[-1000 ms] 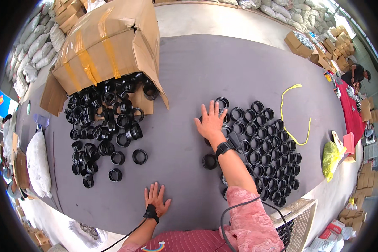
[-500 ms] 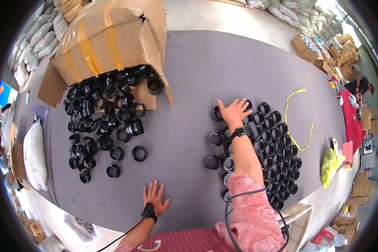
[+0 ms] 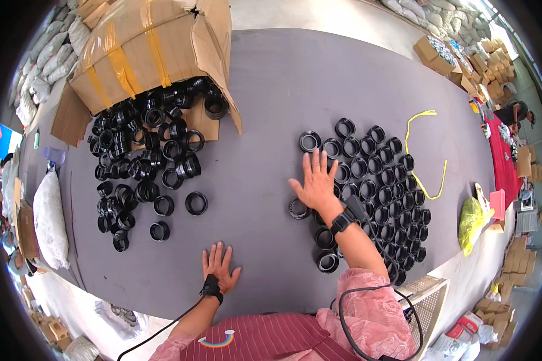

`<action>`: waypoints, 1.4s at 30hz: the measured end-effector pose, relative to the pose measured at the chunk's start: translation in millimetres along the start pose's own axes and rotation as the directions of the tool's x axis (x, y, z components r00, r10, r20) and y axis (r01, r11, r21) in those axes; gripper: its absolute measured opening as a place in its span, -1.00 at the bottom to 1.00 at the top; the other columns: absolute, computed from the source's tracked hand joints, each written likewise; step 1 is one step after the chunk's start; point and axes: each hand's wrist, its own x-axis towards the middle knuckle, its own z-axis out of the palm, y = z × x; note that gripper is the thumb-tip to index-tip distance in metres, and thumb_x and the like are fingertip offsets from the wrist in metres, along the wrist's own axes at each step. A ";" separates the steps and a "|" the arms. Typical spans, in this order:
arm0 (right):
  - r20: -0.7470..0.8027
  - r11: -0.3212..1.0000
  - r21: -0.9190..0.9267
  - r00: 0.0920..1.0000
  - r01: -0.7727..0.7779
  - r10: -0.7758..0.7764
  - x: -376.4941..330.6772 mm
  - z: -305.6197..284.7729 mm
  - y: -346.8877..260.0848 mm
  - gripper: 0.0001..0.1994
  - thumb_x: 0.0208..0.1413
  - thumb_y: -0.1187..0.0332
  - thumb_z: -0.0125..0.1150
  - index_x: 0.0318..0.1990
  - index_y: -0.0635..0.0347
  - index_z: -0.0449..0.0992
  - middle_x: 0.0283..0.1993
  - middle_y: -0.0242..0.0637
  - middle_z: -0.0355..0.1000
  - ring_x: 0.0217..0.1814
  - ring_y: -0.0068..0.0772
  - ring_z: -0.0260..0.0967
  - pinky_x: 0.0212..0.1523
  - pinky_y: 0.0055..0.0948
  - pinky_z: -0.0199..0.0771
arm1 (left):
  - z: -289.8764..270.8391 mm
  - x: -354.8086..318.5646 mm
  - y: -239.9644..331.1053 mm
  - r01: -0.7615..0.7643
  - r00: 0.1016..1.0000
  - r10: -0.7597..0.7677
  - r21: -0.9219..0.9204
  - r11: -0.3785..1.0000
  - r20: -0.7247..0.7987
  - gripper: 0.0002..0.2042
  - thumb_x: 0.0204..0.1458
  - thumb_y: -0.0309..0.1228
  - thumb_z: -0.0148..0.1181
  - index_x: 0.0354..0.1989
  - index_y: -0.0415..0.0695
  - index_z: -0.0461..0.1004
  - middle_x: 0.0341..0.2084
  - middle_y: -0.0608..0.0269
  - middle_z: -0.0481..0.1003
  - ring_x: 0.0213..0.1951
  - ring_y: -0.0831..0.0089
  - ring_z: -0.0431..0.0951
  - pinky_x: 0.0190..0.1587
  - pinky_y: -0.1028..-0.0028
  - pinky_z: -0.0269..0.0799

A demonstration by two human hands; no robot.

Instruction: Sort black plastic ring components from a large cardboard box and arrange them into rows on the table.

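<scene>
My right hand point(image 3: 317, 185), fingers stretched and spread, is over the left edge of a wide group of black rings point(image 3: 368, 191). One black ring point(image 3: 297, 209) shows partly from beneath its thumb side, and another ring point(image 3: 309, 141) lies just beyond the fingertips. Whether the palm presses on any ring is hidden. My left hand point(image 3: 221, 268) lies flat on the grey table point(image 3: 265, 240) near its front edge, fingers apart, holding nothing. At the far left, a loose heap of the same black rings point(image 3: 144, 159) spills from a tipped cardboard box point(image 3: 132, 51).
A yellow strap point(image 3: 408, 129) curls right of the ring group. Beyond it sit a yellow plastic bag point(image 3: 468, 225) and a pink box point(image 3: 497, 204). A white sack point(image 3: 50, 219) stands at the left edge. Another person point(image 3: 515, 114) is at the far right.
My right hand has come nearer and a little left, uncovering rings at the group's far edge. Rings along the group's left side lie differently. My left hand stays flat on the table.
</scene>
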 end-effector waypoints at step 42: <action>0.013 0.591 0.800 0.989 -0.098 0.146 23.3 71.5 -224.1 -0.20 0.16 -0.04 0.15 0.40 0.33 0.07 0.44 0.21 0.03 0.54 0.13 -0.13 0.45 -0.07 -0.04 | -95.0 22.7 -138.3 -0.126 0.740 -0.206 -0.432 0.893 -0.641 -0.35 -0.01 -0.25 0.31 0.29 -0.14 0.28 0.29 -0.30 0.13 0.28 -0.24 0.15 0.28 -0.03 0.12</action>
